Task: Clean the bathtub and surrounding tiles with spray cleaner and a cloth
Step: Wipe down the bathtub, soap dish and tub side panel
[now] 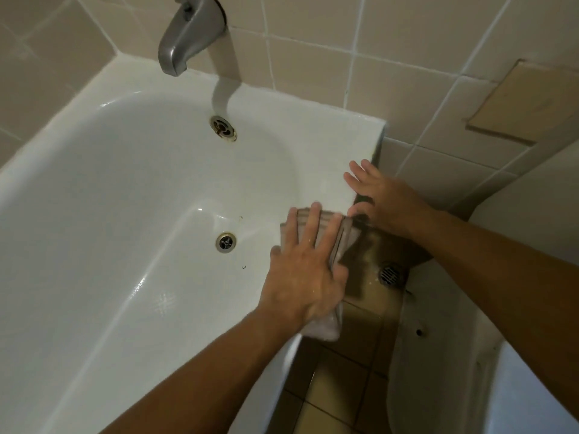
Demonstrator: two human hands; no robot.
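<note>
Hands (305,267) on bathtub (313,158) rim

No lettering, brand or number seems readable anywhere, blurred as the view is.

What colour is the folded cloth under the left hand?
The folded cloth is pale greyish-beige, seen in the head view on the white bathtub rim.

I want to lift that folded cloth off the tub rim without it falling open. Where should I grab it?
Probably pinch the folded cloth at its stacked edge overhanging the bathtub rim on the floor side, coming from the right. The left hand presses the rest flat; the right hand rests beside that edge.
</note>
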